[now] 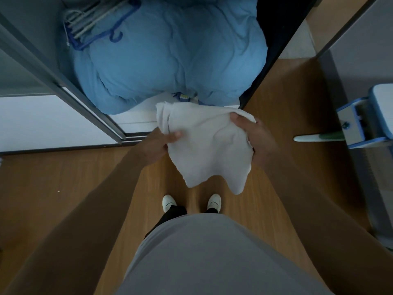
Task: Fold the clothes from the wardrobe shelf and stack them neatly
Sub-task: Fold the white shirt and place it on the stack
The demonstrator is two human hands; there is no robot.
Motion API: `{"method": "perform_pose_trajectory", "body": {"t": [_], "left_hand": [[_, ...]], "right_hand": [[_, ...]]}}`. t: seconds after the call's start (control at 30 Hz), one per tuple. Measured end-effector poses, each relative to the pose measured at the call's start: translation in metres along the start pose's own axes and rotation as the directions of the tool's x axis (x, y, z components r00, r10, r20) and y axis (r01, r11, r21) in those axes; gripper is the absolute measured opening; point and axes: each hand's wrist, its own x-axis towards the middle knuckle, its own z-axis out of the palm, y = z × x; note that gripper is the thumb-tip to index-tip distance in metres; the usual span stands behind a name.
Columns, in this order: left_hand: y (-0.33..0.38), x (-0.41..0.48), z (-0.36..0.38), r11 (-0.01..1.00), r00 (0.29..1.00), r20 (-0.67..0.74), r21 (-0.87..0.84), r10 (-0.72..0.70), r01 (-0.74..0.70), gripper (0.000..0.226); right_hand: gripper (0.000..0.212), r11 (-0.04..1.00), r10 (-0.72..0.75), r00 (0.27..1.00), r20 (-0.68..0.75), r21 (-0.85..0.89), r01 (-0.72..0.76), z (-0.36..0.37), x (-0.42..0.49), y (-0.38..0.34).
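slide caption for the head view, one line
Left hand and right hand hold a white cloth before a blue duvet.

blue duvet [170, 56] fills shelf [136, 116] (hangers [95, 20] atop) | free — narrow front strip

Grey shirt [208, 256], black trousers [170, 213], white shoes [169, 202], bare forearms

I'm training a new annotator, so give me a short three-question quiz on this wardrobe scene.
1. True or false: the left hand and right hand both hold the white cloth.
2. The cloth is: A) folded on a shelf B) held up, unfolded C) lying on the floor.
3. Fill in: on the blue duvet lies a bundle of ___.
Key: 1 true; 2 B; 3 hangers.
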Motion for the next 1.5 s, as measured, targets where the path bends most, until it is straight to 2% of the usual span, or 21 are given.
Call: {"method": "perform_pose_trajectory", "body": {"t": [0.07,0.13,0.23,0.3,0.37,0.43,0.5,0.57,0.63,0.7,0.8,0.87,0.93,1.1,1.17,1.2,1.27,1.33,1.37,1.43,1.5], "left_hand": [[-0.004,0.001,0.007,0.996,0.999,0.006,0.074,-0.053,0.052,0.088],[-0.001,0.005,0.015,0.995,0.997,-0.04,0.065,-0.072,0.075,0.085],[0.012,0.009,0.026,0.997,0.987,-0.138,0.005,-0.081,0.083,0.05],[0.022,0.01,0.031,0.998,0.97,-0.233,-0.011,-0.069,0.068,0.026],[0.029,0.012,0.032,0.997,0.956,-0.285,-0.006,-0.07,0.071,0.025],[0.036,0.011,0.032,0.996,0.942,-0.324,-0.036,-0.09,0.083,0.033],[0.037,0.009,0.026,0.989,0.945,-0.317,-0.146,-0.076,0.03,0.037],[0.034,0.004,0.018,0.98,0.965,-0.246,-0.195,-0.091,0.043,0.043],[0.026,-0.003,0.018,0.982,0.972,-0.153,-0.087,-0.181,0.169,0.04],[0.019,-0.005,0.02,0.979,0.974,-0.125,0.06,-0.187,0.195,0.035],[0.018,-0.001,0.026,0.991,0.964,-0.239,0.031,-0.117,0.128,0.022],[0.021,0.003,0.027,0.994,0.95,-0.295,-0.009,-0.103,0.105,0.023],[0.023,0.007,0.027,0.992,0.935,-0.333,-0.005,-0.119,0.125,0.024],[0.015,0.013,0.013,0.951,0.862,-0.498,0.212,-0.092,0.224,0.037],[0.009,0.012,0.009,0.943,0.847,-0.526,0.236,-0.078,0.234,0.044],[0.007,0.011,0.009,0.942,0.835,-0.548,0.251,-0.052,0.223,0.048],[0.006,0.009,0.009,0.931,0.821,-0.571,0.303,0.007,0.203,0.047],[0.005,0.008,0.007,0.925,0.843,-0.538,0.33,0.022,0.186,0.03],[0.007,0.007,0.007,0.924,0.852,-0.524,0.334,0.018,0.185,0.029],[0.011,0.004,0.005,0.925,0.847,-0.532,0.322,0.0,0.202,0.034],[0.015,0.003,0.0,0.926,0.843,-0.538,0.309,-0.018,0.217,0.027]], "right_hand": [[0.021,0.998,0.039,0.999,0.011,0.043,-0.039,-0.003,-0.001,-0.005],[0.029,0.989,0.053,0.999,0.003,0.141,-0.053,-0.007,0.001,-0.011],[0.052,0.937,-0.046,0.994,0.102,0.349,0.007,-0.022,0.005,-0.015],[0.06,0.962,-0.017,0.988,0.153,0.27,-0.025,-0.026,0.006,-0.009],[0.055,0.999,0.034,0.992,0.125,-0.046,-0.029,-0.024,0.005,0.007],[0.038,0.978,-0.008,0.998,0.058,-0.206,0.02,-0.019,0.004,0.024],[0.023,0.992,-0.051,0.998,0.021,-0.11,0.053,-0.012,0.002,0.03],[0.022,0.998,-0.063,0.998,-0.018,0.013,0.063,-0.006,0.001,0.028],[0.026,1.0,-0.005,0.992,-0.126,0.024,0.008,-0.005,0.004,0.022],[0.028,0.997,0.073,0.976,-0.205,0.028,-0.069,-0.008,0.007,0.018],[0.03,0.989,0.043,0.994,-0.105,0.147,-0.028,-0.02,0.005,0.02],[0.037,0.997,-0.027,0.999,-0.02,0.07,0.028,-0.024,0.003,0.026],[0.035,0.994,-0.049,0.999,-0.021,-0.094,0.047,-0.022,0.004,0.034],[0.045,0.949,-0.088,0.974,-0.209,-0.314,0.018,-0.022,0.016,0.047],[0.052,0.929,-0.1,0.968,-0.228,-0.37,0.009,-0.026,0.019,0.05],[0.05,0.914,-0.116,0.969,-0.218,-0.405,0.018,-0.027,0.02,0.052],[0.03,0.9,-0.158,0.972,-0.174,-0.43,0.069,-0.027,0.021,0.054],[0.017,0.917,-0.111,0.99,-0.088,-0.393,0.067,-0.026,0.02,0.053],[0.015,0.92,-0.06,0.998,-0.03,-0.39,0.044,-0.026,0.019,0.054],[0.034,0.857,0.022,0.997,0.078,-0.515,0.021,-0.026,0.017,0.055],[0.057,0.732,0.056,0.99,0.132,-0.68,0.049,-0.024,0.017,0.059]]}}
